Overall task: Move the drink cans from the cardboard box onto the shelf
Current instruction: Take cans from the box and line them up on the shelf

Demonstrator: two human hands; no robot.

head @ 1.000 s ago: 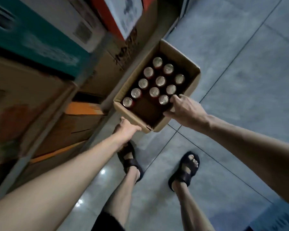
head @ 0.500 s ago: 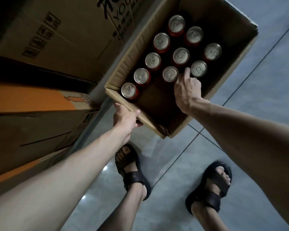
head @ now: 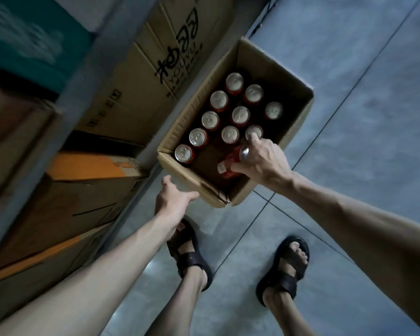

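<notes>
An open cardboard box [head: 294,117] sits on the grey tiled floor beside the shelf [head: 102,76]. Several red drink cans [head: 219,100] with silver tops stand upright inside it in rows. My right hand [head: 262,161] grips one red can [head: 230,166], tilted on its side above the box's near end, with a finger reaching over another can's top. My left hand [head: 172,202] holds the near left corner of the box, thumb on top of the rim and fingers under it.
The shelf on the left is packed with large cardboard cartons [head: 141,76], one with an orange top [head: 87,166] and a teal one [head: 27,37] above. My two sandalled feet [head: 189,253] stand just before the box. Bare grey floor tiles [head: 361,93] stretch right.
My right hand has lifted one can out of its row and tipped it sideways. The view pulled back a little from the box. My left hand stays on the box corner.
</notes>
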